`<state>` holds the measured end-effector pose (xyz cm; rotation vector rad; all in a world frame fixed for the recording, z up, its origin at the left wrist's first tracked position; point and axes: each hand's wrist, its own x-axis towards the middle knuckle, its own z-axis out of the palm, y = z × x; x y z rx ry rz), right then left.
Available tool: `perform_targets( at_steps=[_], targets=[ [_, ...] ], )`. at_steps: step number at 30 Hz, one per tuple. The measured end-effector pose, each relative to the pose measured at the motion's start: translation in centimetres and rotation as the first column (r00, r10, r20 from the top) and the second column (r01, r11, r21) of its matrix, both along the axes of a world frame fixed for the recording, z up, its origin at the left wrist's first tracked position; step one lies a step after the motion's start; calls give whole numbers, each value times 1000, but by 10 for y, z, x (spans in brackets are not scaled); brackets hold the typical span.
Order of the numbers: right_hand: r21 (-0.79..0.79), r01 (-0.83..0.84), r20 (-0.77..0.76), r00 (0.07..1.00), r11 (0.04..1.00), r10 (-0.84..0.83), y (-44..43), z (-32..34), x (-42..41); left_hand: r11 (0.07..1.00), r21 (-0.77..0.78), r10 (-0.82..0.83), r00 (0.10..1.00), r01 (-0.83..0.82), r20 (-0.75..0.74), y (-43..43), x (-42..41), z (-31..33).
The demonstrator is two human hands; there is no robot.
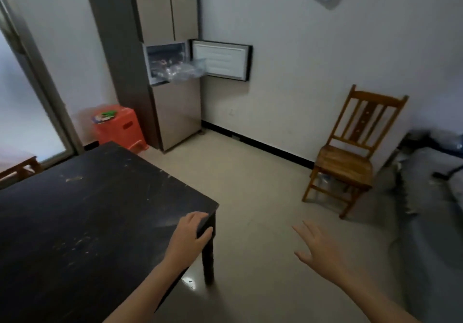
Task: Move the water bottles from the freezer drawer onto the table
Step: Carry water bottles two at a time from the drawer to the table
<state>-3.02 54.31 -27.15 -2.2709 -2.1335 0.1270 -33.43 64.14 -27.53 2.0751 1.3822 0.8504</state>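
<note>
worktop [82, 212] dark, near left | fridge [179, 114] by far wall | freezer drawer [198, 66] pulled out, water bottles [181, 71] a clear blur inside, well apart from both hands | left hand [191, 232] grips the worktop corner | right hand [319, 250] spread, empty, over the floor

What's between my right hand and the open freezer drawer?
Only bare floor up to the drawer, in the head view. The right hand is open above it; the table lies left of that path, the chair right.
</note>
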Motion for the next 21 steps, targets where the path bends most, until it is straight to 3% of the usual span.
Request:
perform_targets(
  at_steps=[7, 21],
  targets=[
    [70, 110, -6, 994, 992, -110, -56, 11, 74, 993, 77, -87, 996, 89, -24, -31, 91, 10],
    [108, 102, 10, 995, 989, -104, -157, 33, 212, 981, 145, -122, 992, 126, -35, -126, 254, 24]
  ],
)
